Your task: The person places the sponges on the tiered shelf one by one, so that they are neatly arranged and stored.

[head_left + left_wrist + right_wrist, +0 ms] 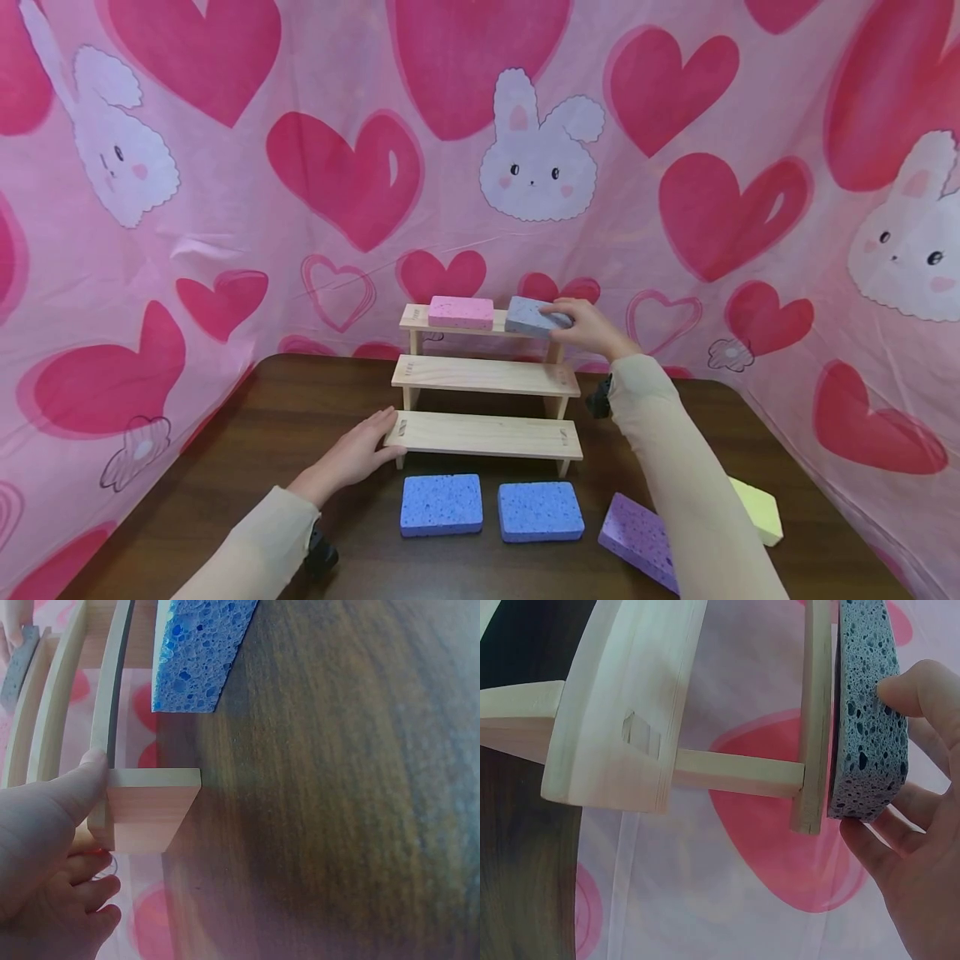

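A three-step wooden rack (pixel 487 375) stands on the table. At the right end of its top step, my right hand (pixel 588 327) grips a grey-blue sponge (pixel 534 317), thumb on its front face and fingers around its end. In the right wrist view the grey sponge (pixel 870 712) lies along the top board. A pink sponge (pixel 461 312) sits left of it on the same step. My left hand (pixel 356 454) holds the left end of the lowest step (pixel 487 433). The left wrist view has the thumb (pixel 91 769) on that board's edge, other fingers curled beyond it.
Two blue sponges (pixel 441 505) (pixel 540 511) lie on the table before the rack. To the right are a purple sponge (pixel 637 537) and a yellow sponge (pixel 757 510), both partly behind my right sleeve. A pink cloth (pixel 450 225) with hearts and rabbits hangs behind.
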`<control>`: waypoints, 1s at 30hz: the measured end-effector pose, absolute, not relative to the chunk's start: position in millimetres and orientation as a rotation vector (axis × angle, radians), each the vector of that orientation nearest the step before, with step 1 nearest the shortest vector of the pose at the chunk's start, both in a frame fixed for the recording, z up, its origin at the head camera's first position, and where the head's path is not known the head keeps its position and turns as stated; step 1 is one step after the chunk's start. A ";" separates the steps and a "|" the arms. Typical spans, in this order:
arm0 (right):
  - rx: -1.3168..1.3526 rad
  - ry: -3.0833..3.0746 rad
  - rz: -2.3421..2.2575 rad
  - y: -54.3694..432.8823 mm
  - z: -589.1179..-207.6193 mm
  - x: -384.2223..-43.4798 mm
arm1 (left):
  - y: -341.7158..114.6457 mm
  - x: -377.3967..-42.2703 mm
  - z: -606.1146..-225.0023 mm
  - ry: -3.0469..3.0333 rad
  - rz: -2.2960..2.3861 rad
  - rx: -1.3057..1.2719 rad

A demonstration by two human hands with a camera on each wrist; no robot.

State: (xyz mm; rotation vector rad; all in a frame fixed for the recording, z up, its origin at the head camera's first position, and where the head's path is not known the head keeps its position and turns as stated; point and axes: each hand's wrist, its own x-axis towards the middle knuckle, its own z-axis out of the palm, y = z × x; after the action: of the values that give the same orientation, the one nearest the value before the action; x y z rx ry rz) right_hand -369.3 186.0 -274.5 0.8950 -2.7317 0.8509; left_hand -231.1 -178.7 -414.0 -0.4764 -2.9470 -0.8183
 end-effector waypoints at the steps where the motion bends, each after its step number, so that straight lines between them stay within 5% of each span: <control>1: 0.901 -2.727 0.851 185.6 -274.8 -369.7 | -178.6 -231.2 -413.9 -2.947 -0.820 -0.476; 30: 0.884 -2.633 0.876 178.7 -284.7 -373.3 | -177.1 -231.4 -414.5 -2.944 -0.802 -0.476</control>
State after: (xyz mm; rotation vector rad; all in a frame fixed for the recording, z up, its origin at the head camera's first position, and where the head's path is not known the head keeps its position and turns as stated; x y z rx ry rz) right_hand -373.3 178.7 -284.7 0.8836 -2.6327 0.8755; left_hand -231.4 -177.1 -414.5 -0.4762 -2.9441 -0.8017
